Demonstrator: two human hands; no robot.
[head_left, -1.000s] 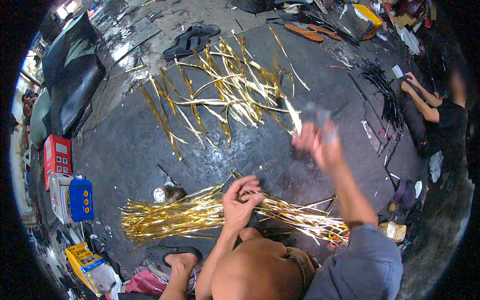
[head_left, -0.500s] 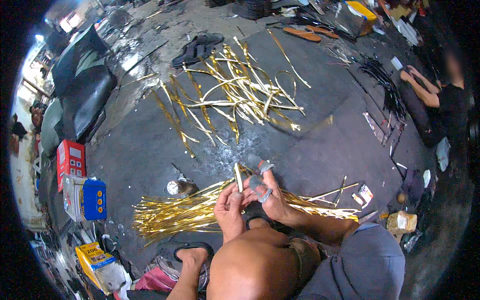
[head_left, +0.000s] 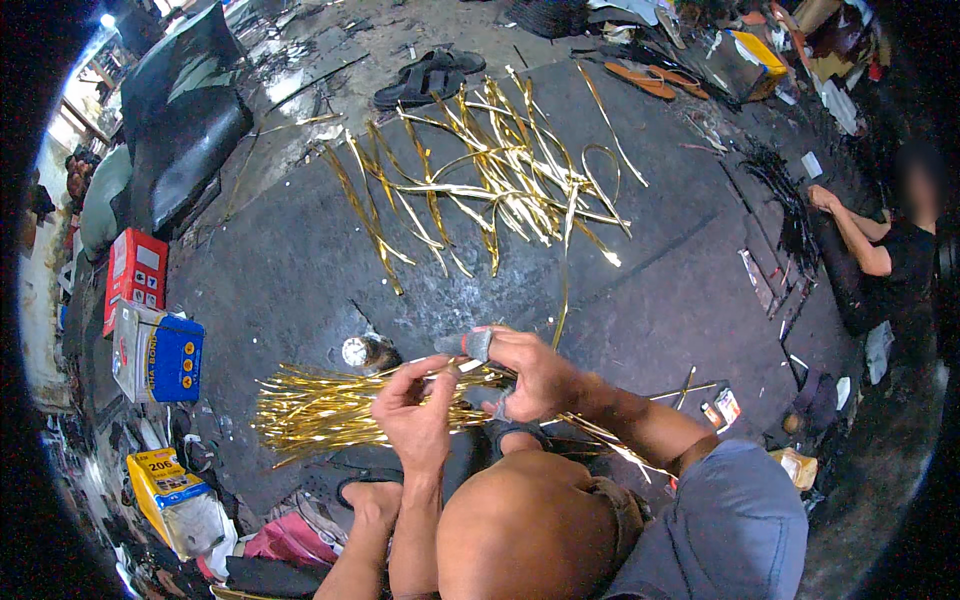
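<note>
My left hand (head_left: 412,405) is closed, its thumb and forefinger pinching the end of a gold strip (head_left: 470,366) with a pale underside. Close beside it, my right hand (head_left: 530,372) has grey wraps on some fingers and is closed on the same strip; the wraps and fingers partly hide it. A long gold strip (head_left: 564,280) runs from behind my right hand to the loose pile of gold strips (head_left: 515,190) farther out on the dark mat. Below my hands, a bundle of gold strips (head_left: 330,410) lies lengthwise, partly covered by my hands and knee.
A round, white-topped object (head_left: 357,351) stands just beyond the bundle. Red (head_left: 138,275) and blue-white (head_left: 165,355) containers are at the left. Black sandals (head_left: 430,80) and orange slippers (head_left: 645,80) lie at the far side. Another person (head_left: 880,240) sits at the right near black strips (head_left: 780,190).
My hands have come down and turned, with the right hand now reaching across toward the left. The strip between them lies flatter. The view has shifted slightly.
</note>
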